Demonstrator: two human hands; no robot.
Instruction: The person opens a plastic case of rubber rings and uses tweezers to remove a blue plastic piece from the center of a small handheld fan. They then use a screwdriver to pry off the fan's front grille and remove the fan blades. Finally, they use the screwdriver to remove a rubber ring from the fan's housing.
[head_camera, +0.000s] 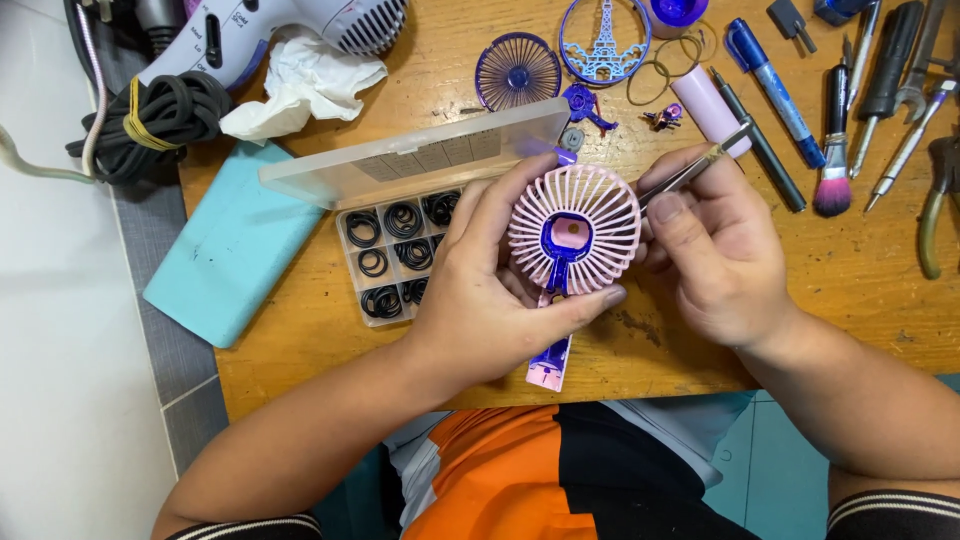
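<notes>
Cradling a small pink handheld fan (573, 232) over the wooden table (860, 270), the left hand (490, 290) wraps its fingers around the round grille from behind, thumb pressed along the lower rim, so the fan sits at the middle of the view with its purple handle (551, 358) pointing down toward the person. The right hand (715, 250) is closed in a pinch on metal tweezers (700, 165), whose points lie at the grille's right edge. Just left of the hands stands an open clear plastic organizer box (395, 255) with compartments of black rubber rings, its lid (415, 155) tilted up behind the fan. Beyond it lie a purple fan blade (517, 72), a round blue ornament (605, 40) and small purple parts (585, 103). To the right are pens, a makeup brush (833, 140) and hand tools; to the left, a teal pad (235, 240), crumpled tissue (300, 80) and a hair dryer (270, 30) with its coiled cord.
</notes>
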